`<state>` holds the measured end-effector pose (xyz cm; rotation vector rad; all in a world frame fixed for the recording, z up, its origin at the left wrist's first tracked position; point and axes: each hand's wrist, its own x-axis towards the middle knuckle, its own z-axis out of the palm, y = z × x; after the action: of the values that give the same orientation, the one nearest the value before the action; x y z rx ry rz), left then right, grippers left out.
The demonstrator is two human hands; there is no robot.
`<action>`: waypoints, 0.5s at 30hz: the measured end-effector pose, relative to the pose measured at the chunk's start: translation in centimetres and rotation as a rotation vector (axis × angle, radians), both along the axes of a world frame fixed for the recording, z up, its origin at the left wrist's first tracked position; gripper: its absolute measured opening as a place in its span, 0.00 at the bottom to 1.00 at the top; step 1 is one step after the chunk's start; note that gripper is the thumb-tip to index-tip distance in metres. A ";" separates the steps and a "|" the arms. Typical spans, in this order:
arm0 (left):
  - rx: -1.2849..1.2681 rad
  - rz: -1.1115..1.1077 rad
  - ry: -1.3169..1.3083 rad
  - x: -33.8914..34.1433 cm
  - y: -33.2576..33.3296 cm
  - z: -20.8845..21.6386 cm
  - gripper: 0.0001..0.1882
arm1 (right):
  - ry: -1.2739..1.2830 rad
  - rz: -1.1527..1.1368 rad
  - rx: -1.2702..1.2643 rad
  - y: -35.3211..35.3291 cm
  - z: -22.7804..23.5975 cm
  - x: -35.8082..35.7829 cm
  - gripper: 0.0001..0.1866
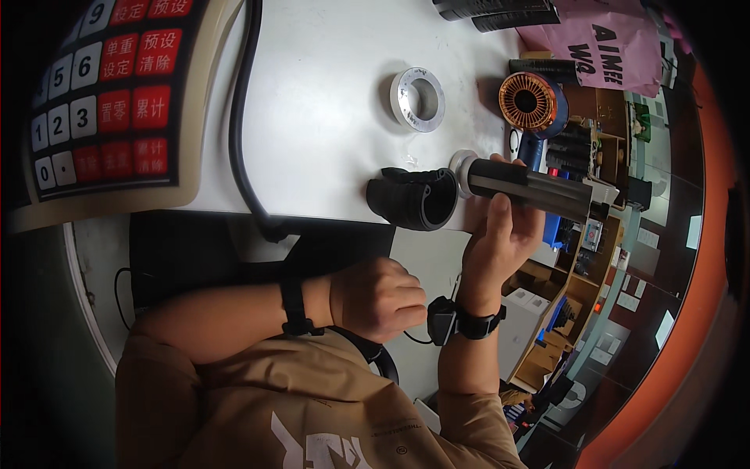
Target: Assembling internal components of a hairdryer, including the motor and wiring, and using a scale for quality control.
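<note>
My right hand (508,238) grips a dark grey and black cylinder (531,186) from below, fingers and thumb wrapped round it. A pale silver disc-shaped end (462,172) faces left, next to a black curled sleeve-like piece (414,199) at the table's near edge. That piece has an open, hollow end. My left hand (379,301) is closed in a fist in front of my body, off the table; nothing shows in it. Farther back on the white table lies a thick silver metal ring (405,107), apart from both hands.
A keypad panel (117,102) with red and white keys fills the left, beside a thick black cable (237,117). A blue hair dryer (559,117) with a copper grille stands at right. Black cylindrical pieces (512,17) and a pink bag (601,47) sit at the back right. Shelves (547,356) lie beyond.
</note>
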<state>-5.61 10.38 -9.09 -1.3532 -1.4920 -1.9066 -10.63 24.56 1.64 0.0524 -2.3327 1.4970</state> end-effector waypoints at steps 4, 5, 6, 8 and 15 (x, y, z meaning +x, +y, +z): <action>-0.001 0.003 -0.008 0.0 0.1 -0.1 0.09 | -0.026 0.016 0.064 0.0 -0.1 0.1 0.25; 0.000 0.004 -0.009 0.0 0.1 -0.1 0.09 | -0.024 0.028 0.069 -0.1 -0.1 0.0 0.25; -0.001 0.009 -0.008 -0.1 0.1 -0.1 0.09 | -0.021 0.038 0.075 -0.2 -0.2 0.0 0.26; -0.003 0.019 -0.006 -0.1 0.1 -0.1 0.09 | -0.019 0.050 0.080 -0.2 -0.1 -0.1 0.26; -0.017 0.014 -0.012 -0.2 0.1 -0.2 0.09 | -0.162 0.047 0.082 0.5 0.2 0.0 0.33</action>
<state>-5.78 10.47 -9.34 -1.3371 -1.5223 -1.9010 -10.58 25.02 1.82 0.0068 -2.5376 1.4768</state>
